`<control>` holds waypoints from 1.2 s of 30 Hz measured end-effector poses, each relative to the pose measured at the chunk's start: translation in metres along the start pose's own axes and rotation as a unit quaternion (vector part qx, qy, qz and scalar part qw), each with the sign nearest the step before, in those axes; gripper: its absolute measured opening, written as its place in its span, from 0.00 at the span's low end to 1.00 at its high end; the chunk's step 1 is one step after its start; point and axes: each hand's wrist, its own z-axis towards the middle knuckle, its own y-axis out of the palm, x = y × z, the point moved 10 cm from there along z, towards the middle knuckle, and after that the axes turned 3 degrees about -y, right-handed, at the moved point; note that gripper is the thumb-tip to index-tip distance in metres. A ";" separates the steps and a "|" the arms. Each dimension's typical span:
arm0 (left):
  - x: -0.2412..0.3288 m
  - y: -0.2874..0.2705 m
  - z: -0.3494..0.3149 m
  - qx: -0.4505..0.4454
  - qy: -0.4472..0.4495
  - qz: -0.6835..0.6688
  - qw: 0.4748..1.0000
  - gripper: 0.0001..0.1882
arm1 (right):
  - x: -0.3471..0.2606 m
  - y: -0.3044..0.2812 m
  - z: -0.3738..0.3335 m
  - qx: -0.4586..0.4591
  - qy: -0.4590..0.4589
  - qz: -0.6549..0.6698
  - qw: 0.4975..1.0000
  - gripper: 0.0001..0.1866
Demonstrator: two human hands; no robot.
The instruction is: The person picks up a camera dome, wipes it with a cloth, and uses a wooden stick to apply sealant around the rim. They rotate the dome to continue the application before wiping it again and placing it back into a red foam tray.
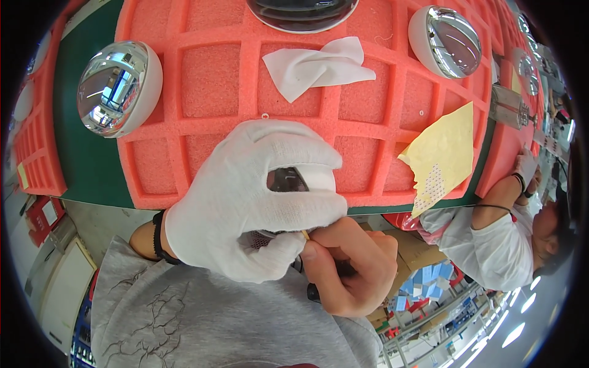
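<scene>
My left hand [264, 196], in a white glove, is wrapped round a dark rounded object [286, 180] with a perforated grille. Most of that object is hidden by the glove; its dark surface shows only between the fingers and by the thumb. Against its right side, my bare right hand [353, 264] pinches, and a tiny yellowish tip [305, 234] shows at the fingertips. Whatever else the right fingers hold is covered. Both hands are over the near edge of a pink foam tray [245, 80]. Beyond them a crumpled white cloth [319, 64] lies on the foam.
Mirrored domes with white shells stand at the left [119, 89] and the right [445, 43]; a black dome [304, 12] is at the far edge. A torn yellow sticker sheet [445, 156] and a clear bottle [509, 105] lie right. A co-worker's gloved hand [526, 165] is farther right.
</scene>
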 end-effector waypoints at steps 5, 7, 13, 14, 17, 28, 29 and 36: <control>0.000 -0.001 0.001 -0.003 -0.021 -0.032 0.999 0.24 | 0.003 -0.003 -0.002 0.001 -0.015 0.031 0.999 0.05; 0.001 -0.002 0.001 0.003 -0.020 -0.029 0.999 0.24 | 0.004 0.000 -0.002 -0.016 -0.017 0.039 0.999 0.04; -0.001 -0.006 -0.001 0.013 -0.022 -0.038 0.999 0.25 | 0.009 0.003 -0.007 0.009 -0.007 0.081 0.997 0.04; -0.001 -0.006 -0.001 0.014 -0.022 -0.037 0.999 0.25 | 0.011 0.004 -0.008 0.017 -0.002 0.096 0.995 0.04; -0.005 -0.006 -0.003 0.035 -0.043 -0.054 0.997 0.25 | 0.016 0.004 -0.009 0.038 -0.002 0.121 0.992 0.02; 0.002 -0.009 0.002 0.064 -0.046 0.026 0.997 0.27 | 0.015 0.002 -0.014 0.033 0.029 0.081 0.996 0.04; 0.002 -0.009 0.004 0.063 -0.048 0.027 0.996 0.27 | 0.012 0.001 -0.014 0.033 0.030 0.069 0.997 0.04; 0.007 -0.004 0.008 0.020 -0.024 0.021 0.999 0.29 | 0.014 0.004 -0.011 -0.011 0.061 0.117 0.991 0.04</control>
